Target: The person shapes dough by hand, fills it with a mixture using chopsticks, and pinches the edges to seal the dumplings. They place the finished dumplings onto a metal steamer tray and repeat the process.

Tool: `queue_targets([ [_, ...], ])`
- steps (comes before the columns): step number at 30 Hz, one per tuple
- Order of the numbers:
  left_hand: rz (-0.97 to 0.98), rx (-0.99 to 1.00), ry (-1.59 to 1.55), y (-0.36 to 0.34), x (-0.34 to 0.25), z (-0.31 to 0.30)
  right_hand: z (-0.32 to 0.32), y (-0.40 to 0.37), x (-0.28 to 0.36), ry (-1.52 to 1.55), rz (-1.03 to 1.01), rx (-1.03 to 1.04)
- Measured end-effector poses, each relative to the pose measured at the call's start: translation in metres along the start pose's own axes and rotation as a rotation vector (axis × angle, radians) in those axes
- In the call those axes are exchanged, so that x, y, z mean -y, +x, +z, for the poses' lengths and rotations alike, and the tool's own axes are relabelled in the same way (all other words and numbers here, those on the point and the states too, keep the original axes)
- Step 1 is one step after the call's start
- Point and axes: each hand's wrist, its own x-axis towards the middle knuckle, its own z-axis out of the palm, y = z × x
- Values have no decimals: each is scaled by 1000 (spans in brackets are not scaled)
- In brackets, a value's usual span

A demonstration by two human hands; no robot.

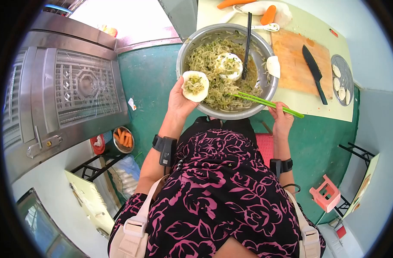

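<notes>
My left hand (180,99) holds a round dough wrapper (195,86) with shredded filling on it, at the left rim of a large metal bowl (274,91). Green chopsticks (287,110) are gripped in my right hand (281,117) near the lower right rim, their tips in the shredded filling (213,96). A white round container (229,67) with some filling on it sits in the bowl. Black chopsticks (247,47) lean inside, to its right. A white piece (273,66) rests on the bowl's right rim.
Right of the bowl, a knife (312,69) lies on a wooden board (291,60). Beyond it is a metal tray (342,81) of dumplings. A spoon (269,27) and carrot pieces (268,15) lie behind. A pink stool (325,193) stands on the floor.
</notes>
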Motion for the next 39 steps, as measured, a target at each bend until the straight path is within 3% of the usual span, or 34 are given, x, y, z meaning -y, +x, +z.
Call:
queue_targets([
  [4, 3, -15, 1, -2, 0, 4, -9, 0, 5, 69, 61, -62],
  [14, -29, 38, -4, 4, 5, 1, -16, 0, 39, 115, -50, -15],
  [25, -95, 67, 24, 4, 20, 10, 50, -15, 45, 349, 52, 186],
  [29, -66, 46, 38, 3, 22, 12, 63, -19, 26, 172, 95, 116],
  [36, -3, -88, 79, 3, 22, 12, 64, -28, 49, 37, -64, 258],
  [39, -5, -103, 63, 6, 18, 11, 54, -26, 59, 19, -148, 218],
])
